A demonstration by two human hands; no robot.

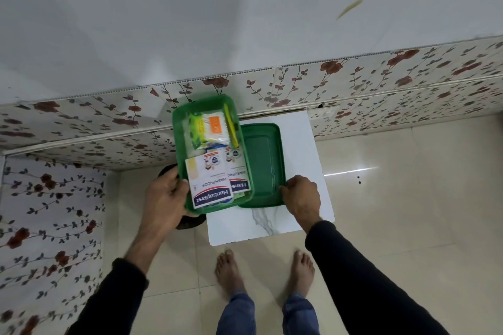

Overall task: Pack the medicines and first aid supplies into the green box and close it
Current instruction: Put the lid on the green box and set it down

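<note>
Hansaplast packs fill the near end of the green box (179, 128): one white carton (208, 181) on top reads "Hansaplast" and "WASHPROOF", and a second (239, 175) beside it to the right shows "Hans" and part of the same word. At the far end lie a bright green packet (198, 130), a clear pack with an orange label (215, 125) whose print is too small to read, and a yellow-green strip (231, 128) along the right wall. The left hand (166, 193) grips the box's near-left corner, fingers closed on the rim. The green lid (262, 166) lies on the white marble-look table (299, 144), just right of the box; the right hand (300, 194) pinches its near-right edge.
</note>
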